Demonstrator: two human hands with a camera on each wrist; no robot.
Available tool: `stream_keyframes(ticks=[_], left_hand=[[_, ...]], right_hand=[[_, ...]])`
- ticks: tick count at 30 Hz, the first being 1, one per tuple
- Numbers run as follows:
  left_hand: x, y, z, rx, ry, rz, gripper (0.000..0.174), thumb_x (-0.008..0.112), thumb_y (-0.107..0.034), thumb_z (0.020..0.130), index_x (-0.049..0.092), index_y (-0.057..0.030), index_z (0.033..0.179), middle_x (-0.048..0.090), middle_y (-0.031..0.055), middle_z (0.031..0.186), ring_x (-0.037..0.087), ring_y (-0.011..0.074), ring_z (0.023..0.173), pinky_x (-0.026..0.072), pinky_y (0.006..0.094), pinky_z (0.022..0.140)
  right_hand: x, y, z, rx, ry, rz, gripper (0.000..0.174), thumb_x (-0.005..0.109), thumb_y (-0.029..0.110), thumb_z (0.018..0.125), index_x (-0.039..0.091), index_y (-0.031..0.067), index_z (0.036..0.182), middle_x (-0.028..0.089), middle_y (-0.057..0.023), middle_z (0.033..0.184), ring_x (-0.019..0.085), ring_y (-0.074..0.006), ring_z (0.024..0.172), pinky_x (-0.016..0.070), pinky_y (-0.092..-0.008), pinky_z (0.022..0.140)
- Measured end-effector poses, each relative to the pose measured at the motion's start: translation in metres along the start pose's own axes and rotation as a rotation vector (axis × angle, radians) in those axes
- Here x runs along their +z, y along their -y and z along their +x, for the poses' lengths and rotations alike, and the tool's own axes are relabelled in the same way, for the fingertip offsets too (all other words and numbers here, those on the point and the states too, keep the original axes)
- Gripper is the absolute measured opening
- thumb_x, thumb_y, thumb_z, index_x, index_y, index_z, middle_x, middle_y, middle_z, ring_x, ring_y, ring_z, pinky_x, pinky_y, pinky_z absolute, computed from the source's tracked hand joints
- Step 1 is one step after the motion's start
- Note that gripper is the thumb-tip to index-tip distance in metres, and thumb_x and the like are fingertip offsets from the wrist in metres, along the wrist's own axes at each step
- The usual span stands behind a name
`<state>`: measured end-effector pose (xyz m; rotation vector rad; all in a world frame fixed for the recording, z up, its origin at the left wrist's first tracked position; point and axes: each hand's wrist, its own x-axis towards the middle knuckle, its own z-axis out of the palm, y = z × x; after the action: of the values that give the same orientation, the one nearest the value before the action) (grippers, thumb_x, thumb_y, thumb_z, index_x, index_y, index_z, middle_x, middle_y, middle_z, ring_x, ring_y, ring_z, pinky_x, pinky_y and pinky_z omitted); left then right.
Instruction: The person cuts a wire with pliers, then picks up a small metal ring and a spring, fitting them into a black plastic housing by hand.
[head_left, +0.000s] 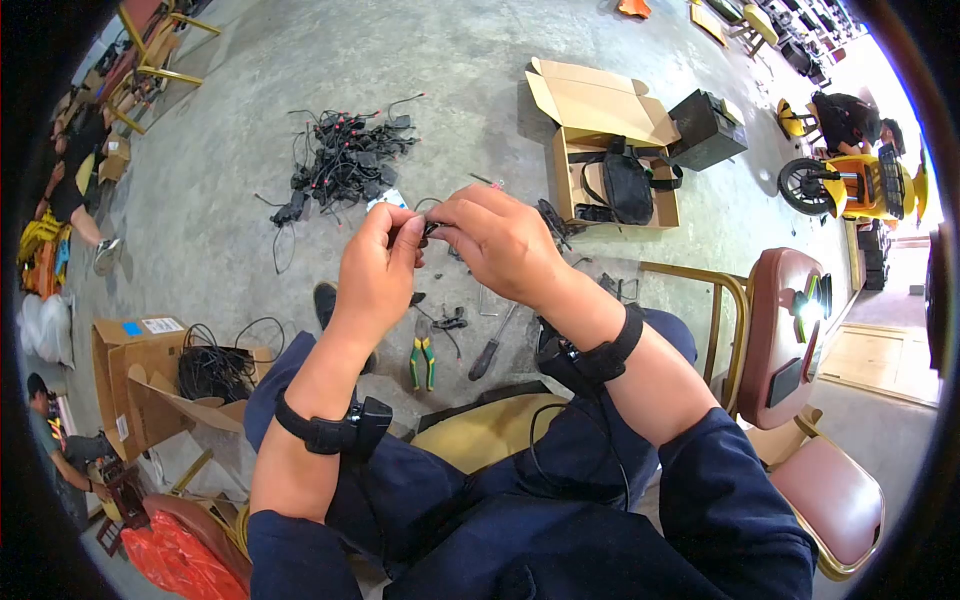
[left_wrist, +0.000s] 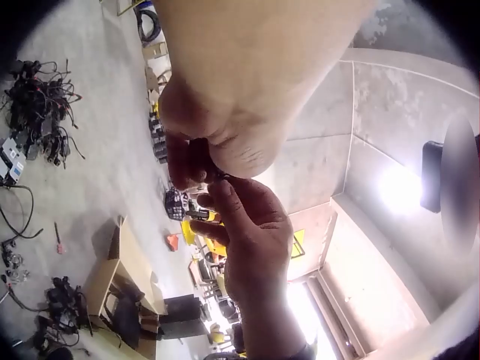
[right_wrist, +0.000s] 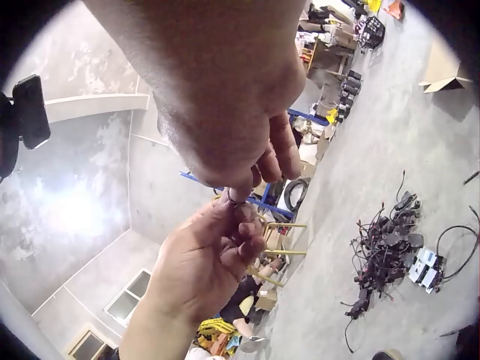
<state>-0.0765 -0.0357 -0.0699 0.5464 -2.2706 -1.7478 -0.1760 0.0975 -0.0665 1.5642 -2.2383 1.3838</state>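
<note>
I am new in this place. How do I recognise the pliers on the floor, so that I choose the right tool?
Find the yellow seat between the person's dark blue trouser legs. On the grey concrete floor just beyond it, the metal pliers lie beside a dark-handled screwdriver. Only the pliers have two green-and-yellow handles.

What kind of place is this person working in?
It looks like a workshop or repair space, though I can't be sure which. A tangled heap of black cables lies on the bare concrete floor, green-handled pliers lie near the person's feet, and a yellow two-wheeler stands farther back.
</note>
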Motion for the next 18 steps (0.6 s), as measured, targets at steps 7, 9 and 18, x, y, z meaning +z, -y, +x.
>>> stream_keyframes(ticks=[7,9,18], left_hand=[[-0.001,0.006,0.003,-0.13,0.027,-0.344,0.018,0.049,-0.018,0.092,0.051,-0.0002,0.09,0.055,0.0038,0.072,0.053,0.0081,0.061,0.0486,0.0242,0.056],[-0.002,0.007,0.004,-0.17,0.032,-0.401,0.018,0.048,-0.018,0.093,0.051,0.0,0.091,0.055,0.0038,0.072,0.052,0.008,0.061,0.0491,0.0244,0.056],[-0.002,-0.007,-0.002,0.096,-0.115,0.004,0.015,0.052,-0.015,0.091,0.055,-0.0014,0.095,0.057,0.0022,0.076,0.053,0.0087,0.067,0.0447,0.0225,0.061]], right_hand=[[0.005,0.0,0.002,-0.025,-0.045,0.038,0.016,0.064,0.001,0.071,0.061,0.0041,0.087,0.057,-0.0097,0.073,0.057,-0.029,0.067,0.0463,-0.0346,0.057],[0.007,-0.001,0.002,-0.032,-0.057,0.039,0.016,0.064,0.004,0.071,0.06,0.0054,0.086,0.056,-0.01,0.073,0.058,-0.0311,0.067,0.0467,-0.0365,0.056],[0.0,0.007,0.004,0.27,-0.032,0.272,0.016,0.064,0.01,0.077,0.057,0.0012,0.089,0.061,-0.014,0.081,0.062,-0.0276,0.072,0.0484,-0.0341,0.06]])
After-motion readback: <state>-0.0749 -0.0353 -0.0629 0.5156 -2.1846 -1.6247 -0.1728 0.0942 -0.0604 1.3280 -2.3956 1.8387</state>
